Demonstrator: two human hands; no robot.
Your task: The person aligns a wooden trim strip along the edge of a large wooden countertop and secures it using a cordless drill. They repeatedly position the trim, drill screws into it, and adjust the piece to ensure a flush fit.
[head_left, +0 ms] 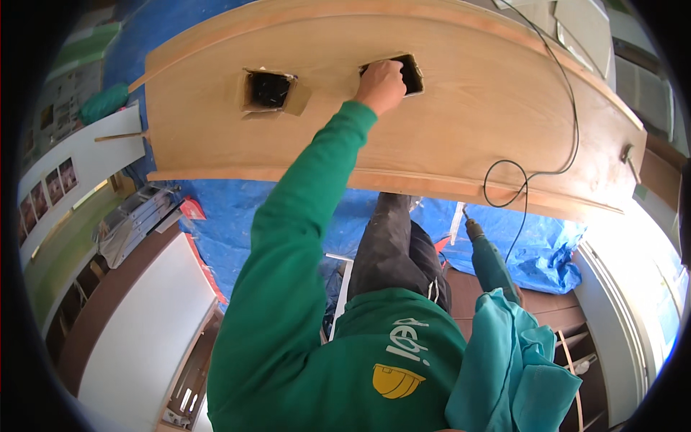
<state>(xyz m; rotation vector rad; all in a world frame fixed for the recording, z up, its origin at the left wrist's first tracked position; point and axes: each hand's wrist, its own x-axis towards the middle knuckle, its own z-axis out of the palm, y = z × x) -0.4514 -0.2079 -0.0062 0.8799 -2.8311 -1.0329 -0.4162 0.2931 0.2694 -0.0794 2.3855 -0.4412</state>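
Observation:
My left hand reaches into the right-hand small open box, its fingers curled and their tips hidden inside. What they hold, if anything, does not show. Left of it stands a second open cardboard box, flaps folded out, with small dark pieces in it that look like screws. Both boxes rest on a long wooden panel. Low at my right side, my right hand holds a teal power drill, its bit pointing toward the panel. Teal cloth covers most of that hand and arm.
A dark cable loops over the panel's right part and hangs past its near edge toward the drill. Blue tarp lies below. A folded metal ladder and a white board are at left; a bright window is at right.

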